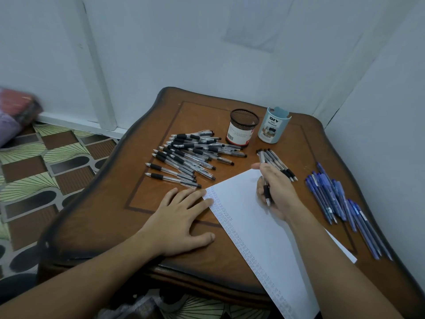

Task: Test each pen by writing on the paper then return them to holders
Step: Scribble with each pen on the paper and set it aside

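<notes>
Fingers [259, 188] of right hand [279, 192] pinch clear, black-gripped pen [266, 192] over paper [248, 217].

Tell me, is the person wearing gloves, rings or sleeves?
No. The left hand and right hand are bare: no gloves, rings or watch show. Both forearms are bare too, with no sleeve in view.

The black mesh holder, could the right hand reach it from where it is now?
Probably yes. The right hand, gripping a pen, sits near the mesh holder; only loose black pens lie flat between them.
</notes>
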A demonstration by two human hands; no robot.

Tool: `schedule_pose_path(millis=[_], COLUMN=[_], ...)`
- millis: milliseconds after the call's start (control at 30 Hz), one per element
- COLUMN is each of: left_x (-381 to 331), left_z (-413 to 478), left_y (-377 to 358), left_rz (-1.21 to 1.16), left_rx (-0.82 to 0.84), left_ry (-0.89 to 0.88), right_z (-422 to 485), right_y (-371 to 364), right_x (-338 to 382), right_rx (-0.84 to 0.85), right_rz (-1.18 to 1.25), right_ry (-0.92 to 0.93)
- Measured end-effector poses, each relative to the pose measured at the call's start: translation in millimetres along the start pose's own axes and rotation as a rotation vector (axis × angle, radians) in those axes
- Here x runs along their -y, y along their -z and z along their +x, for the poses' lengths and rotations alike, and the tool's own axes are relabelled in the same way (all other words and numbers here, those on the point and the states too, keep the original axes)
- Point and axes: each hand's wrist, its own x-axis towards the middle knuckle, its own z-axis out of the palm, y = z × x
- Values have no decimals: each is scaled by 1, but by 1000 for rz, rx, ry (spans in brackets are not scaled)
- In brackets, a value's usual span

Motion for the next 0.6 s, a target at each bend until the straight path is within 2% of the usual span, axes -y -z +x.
schedule_pose_path(millis=[167, 267, 467, 533, 600], left_x=[0, 2, 2, 1, 1], left_z=[0, 1, 1, 1, 1], left_y=[0, -2, -1, 0, 0], left_rz=[-2, -22, -8, -4, -2], left_rx=[7, -17, -2, 2, 4], left_ry=[2, -5, 2, 5, 6], right_z=[46, 71, 85, 80, 76], right_y=[30, 44, 37, 24, 5], right_x=[9, 16, 20, 19, 15], right_rx=[-213, -296, -305, -312, -164], right_rz=[-620, -919, -1364, -1388, -1209], right_ry=[187, 163, 119, 230, 329])
